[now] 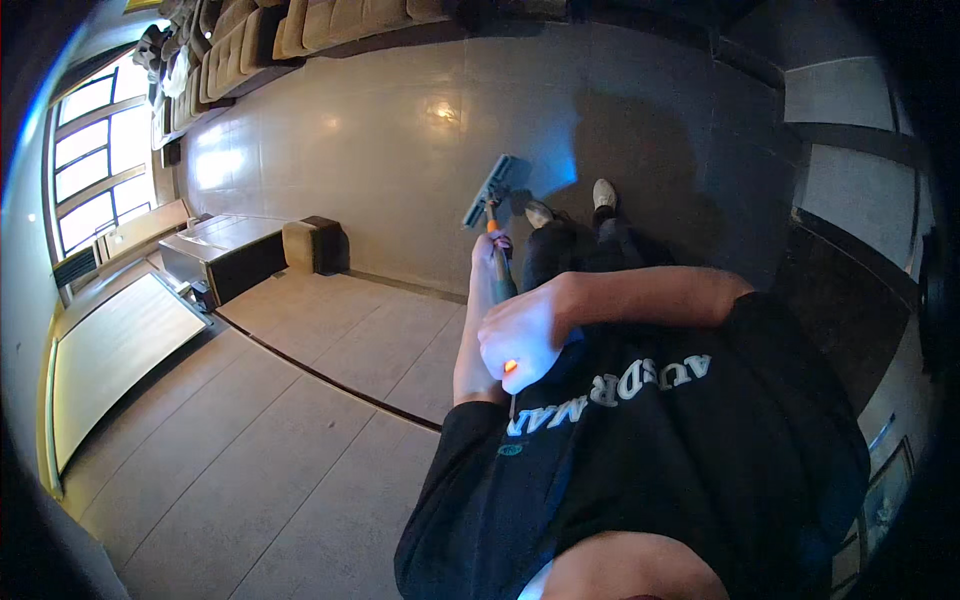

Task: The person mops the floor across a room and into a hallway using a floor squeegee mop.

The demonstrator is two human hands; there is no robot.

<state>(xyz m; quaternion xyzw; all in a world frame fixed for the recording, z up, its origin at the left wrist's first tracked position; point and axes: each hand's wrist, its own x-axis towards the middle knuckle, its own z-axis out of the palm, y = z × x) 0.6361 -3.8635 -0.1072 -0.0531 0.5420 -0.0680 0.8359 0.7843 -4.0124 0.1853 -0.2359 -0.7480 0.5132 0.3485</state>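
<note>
A flat mop has its blue-grey rectangular head (488,190) on the floor, tilted in view, close to my light shoes. An orange joint (492,223) links the head to a grey-green handle (503,284). My left hand (495,246) is closed around the handle's lower part, just behind the joint. Nearer my chest, my right hand (522,338) wraps the handle's upper end, its fingers mostly hidden from above. A small orange spot (511,366), seemingly the handle's tip, shows at the edge of that fist.
Rows of brown cushioned seats (330,25) line the far side. To the left stand a dark box-like cabinet (225,258), a small brown stool (311,245) and a large pale board (120,365) near bright windows (100,150). A low step edge (400,285) crosses the floor. Grey panels (845,190) stand at right.
</note>
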